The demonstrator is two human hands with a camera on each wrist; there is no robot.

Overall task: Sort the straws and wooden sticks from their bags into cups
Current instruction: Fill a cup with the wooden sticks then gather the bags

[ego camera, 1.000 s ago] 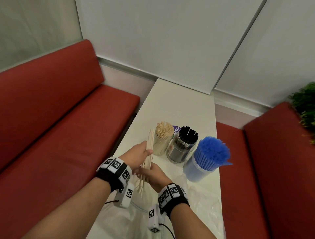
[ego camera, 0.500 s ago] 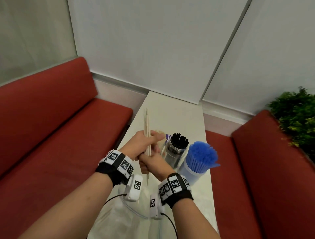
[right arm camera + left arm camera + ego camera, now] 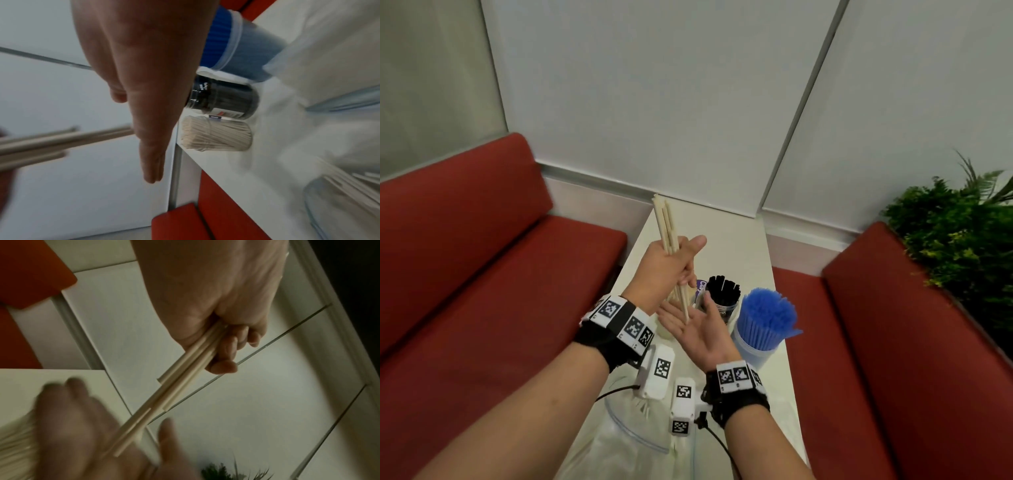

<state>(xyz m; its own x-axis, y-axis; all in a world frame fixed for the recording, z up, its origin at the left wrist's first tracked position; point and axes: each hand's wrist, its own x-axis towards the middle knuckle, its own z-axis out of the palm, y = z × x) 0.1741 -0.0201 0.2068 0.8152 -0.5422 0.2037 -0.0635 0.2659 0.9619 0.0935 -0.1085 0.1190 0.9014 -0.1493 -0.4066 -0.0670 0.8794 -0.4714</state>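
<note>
**Wooden sticks in left hand, lower ends on open right palm**

- Left hand (image 3: pixel 671 265): fingers (image 3: pixel 230 347) curled round a small bundle of wooden sticks (image 3: pixel 667 226), gripped near mid-length. Bundle near upright, slightly tilted, raised above the desk (image 3: pixel 726 240); stick ends uneven in the left wrist view.
- Right hand (image 3: pixel 697 329): palm up, fingers straight and together, holding nothing. The lower stick ends meet or nearly meet the palm; contact cannot be confirmed.
- Cup of wooden sticks (image 3: pixel 216 135): clear, packed full, standing on the desk beside the dark cup; mostly hidden behind the hands in the head view.
- Cup of black straws (image 3: pixel 722 298): dark container, full. Small white print and a red-and-white label on its side, too blurred to read.
- Purple label (image 3: pixel 701 285): just behind the cups, white letters starting "Cl"; the rest is hidden.
- Cup of blue straws (image 3: pixel 767 318): translucent tub, straws fanning at the top, to the right of the black straws.
- Plastic bags (image 3: pixel 633 442): clear, lying on the near end of the desk; one holds pale sticks, seen in the right wrist view.
- Surroundings: red benches (image 3: pixel 482 274) on both sides of the desk, green plant (image 3: pixel 955 240) at right.
- Wristbands (image 3: pixel 626 318): black, with square black-and-white coded markers.
</note>
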